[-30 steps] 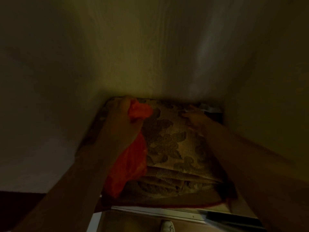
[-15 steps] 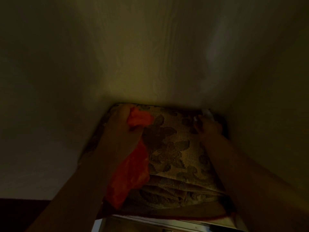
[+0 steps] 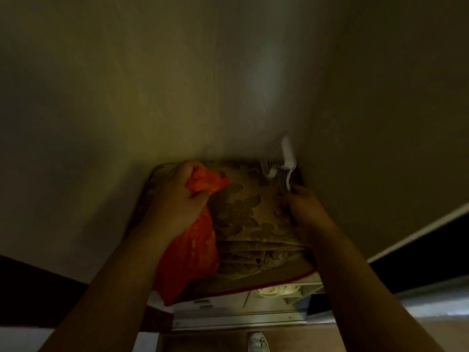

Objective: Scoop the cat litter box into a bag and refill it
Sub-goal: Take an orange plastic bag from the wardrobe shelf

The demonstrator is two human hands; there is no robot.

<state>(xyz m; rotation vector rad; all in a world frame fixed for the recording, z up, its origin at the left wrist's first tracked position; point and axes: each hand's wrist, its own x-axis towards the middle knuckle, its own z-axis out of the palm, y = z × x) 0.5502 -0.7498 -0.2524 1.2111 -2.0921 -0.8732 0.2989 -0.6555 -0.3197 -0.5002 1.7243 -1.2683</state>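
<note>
Dim room, low light. Pale wall (image 3: 177, 85) fills the whole upper half of the frame, w/ a second wall meeting it at the right to make a corner. At centre frame, pushed into that corner, I see a folded floral cloth (image 3: 248, 214), tan w/ darker leaf pattern, stacked in layers, red trim along its near edge. It sits on top of something pale w/ a metal rail, lower centre; can't tell what that unit is. Dark band at lower left, dark strip w/ a light edge at right. One white shoe (image 3: 258, 342) at the bottom edge, on a brownish floor.

Left hand (image 3: 177, 201), centre-left, fingers curled tight round the bunched neck of an orange bag (image 3: 189, 250); the bag hangs down along the left side of the cloth to lower centre, and a crumpled bit sticks out above the fist. Knuckles rest near the cloth's far-left corner.

Right hand (image 3: 308, 214), centre-right, at the cloth's right edge by the corner. Its fingertips pinch the thin handle of a white slotted scoop (image 3: 278, 162), which stands up against the wall corner above the hand. Fingers closed on the handle, but blur + dark hide the exact grip.

No litter box visible to me.
</note>
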